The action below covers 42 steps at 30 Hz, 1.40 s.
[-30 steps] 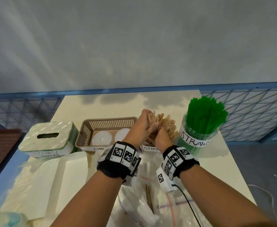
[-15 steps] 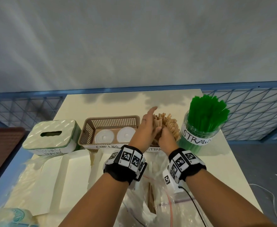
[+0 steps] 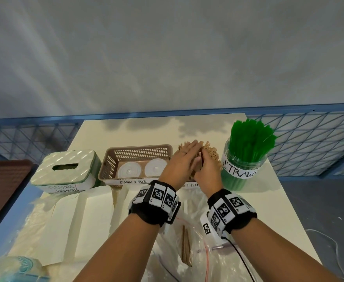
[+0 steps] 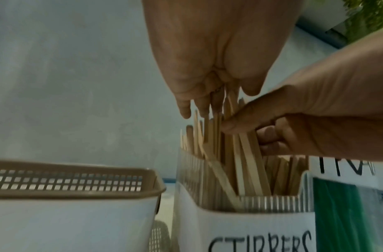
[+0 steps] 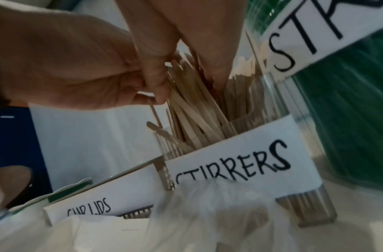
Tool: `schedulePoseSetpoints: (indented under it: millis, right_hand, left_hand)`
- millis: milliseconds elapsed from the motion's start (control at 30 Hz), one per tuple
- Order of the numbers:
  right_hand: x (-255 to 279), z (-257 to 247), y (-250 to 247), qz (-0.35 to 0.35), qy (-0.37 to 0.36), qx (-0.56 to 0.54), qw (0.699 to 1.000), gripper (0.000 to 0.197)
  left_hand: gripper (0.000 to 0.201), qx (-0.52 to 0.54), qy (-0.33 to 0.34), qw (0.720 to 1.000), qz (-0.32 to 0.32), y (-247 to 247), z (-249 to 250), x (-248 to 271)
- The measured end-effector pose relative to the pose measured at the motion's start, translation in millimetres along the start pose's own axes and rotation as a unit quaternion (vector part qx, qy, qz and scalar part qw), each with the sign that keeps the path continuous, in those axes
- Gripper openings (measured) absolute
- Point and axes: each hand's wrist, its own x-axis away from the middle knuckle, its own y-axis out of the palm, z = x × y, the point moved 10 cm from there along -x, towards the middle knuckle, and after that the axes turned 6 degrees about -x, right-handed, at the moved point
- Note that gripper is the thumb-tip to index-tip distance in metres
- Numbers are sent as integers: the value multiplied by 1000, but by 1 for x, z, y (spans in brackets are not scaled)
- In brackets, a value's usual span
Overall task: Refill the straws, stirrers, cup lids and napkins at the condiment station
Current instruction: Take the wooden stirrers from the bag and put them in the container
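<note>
Left wrist view: the right hand (image 4: 311, 122) pinches wooden stirrers (image 4: 240, 153) standing in the clear STIRRERS holder (image 4: 250, 221) — the left hand (image 4: 209, 56), fingers straight, presses their tops beside the cup-lid basket (image 3: 114, 159).

Cream table (image 3: 268, 210) under both hands, its far edge beyond them meeting a blue rail (image 3: 126, 115) below a plain grey wall (image 3: 167, 58); blue wire mesh panels (image 3: 319, 143) flank the table; grey floor (image 3: 330, 210) right of the right hand
</note>
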Motion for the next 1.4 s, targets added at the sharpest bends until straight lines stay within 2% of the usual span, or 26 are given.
schedulePoseSetpoints:
  millis: [67,167,233,300,367,433,567,633,667,767,833,900,967,1000,1067,1100,1167,1300,1400]
  right_hand:
    - [7,0,-1,-10,7,-45,999,73]
    - [18,-10,-13,13,-32,35,999,86]
    - [31,-30,-27,43,-76,40,995,78]
    - [47,-47,-35,50,-120,23,991,58]
    - [65,-52,-29,1,-113,37,993,38]
    - [88,-40,-11,-82,-71,53,993,26]
    - [138,15,29,-220,49,128,966,23]
    - [157,39,42,-251,75,176,949,27]
    - [163,48,45,-255,79,206,941,27]
    - [176,62,45,-250,93,241,933,31]
    - [179,69,38,-230,110,236,938,33]
    - [180,74,34,-217,112,234,941,21]
    - [183,75,30,-213,121,248,937,27]
    - [184,75,30,-215,121,245,938,24]
    - [186,70,33,-222,115,215,944,10]
    - [186,70,34,-220,118,199,948,17]
    - [185,70,34,-217,122,158,956,19]
    - [185,65,30,-223,129,86,962,31]
    - [183,66,33,-239,138,23,961,21]
  left_hand:
    - [48,27,-17,999,17,-15,3,4]
    - [48,58,-66,995,57,-44,4,19]
    - [47,51,-109,991,61,-58,0,35]
    - [45,24,-145,989,18,-53,-5,55]
    - [49,-13,-179,981,-67,-26,-15,79]
    - [60,-47,-214,966,-138,4,-28,106]
    - [78,-172,-258,935,-172,32,-45,139]
    - [71,-180,-269,930,-174,37,-49,147]
    - [61,-161,-269,934,-171,38,-50,149]
    - [22,-71,-264,954,-119,28,-44,148]
    - [8,28,-285,953,-98,26,-42,150]
    - [4,155,-322,930,-89,31,-43,154]
    - [7,243,-341,904,-86,33,-38,158]
    - [10,287,-340,892,-83,35,-35,159]
    - [21,404,-337,848,-67,37,-23,161]
    - [25,447,-345,824,-59,38,-20,162]
    - [25,494,-363,788,-58,42,-11,166]
    - [13,561,-386,729,-71,57,-1,168]
    - [13,605,-385,692,-79,65,5,170]
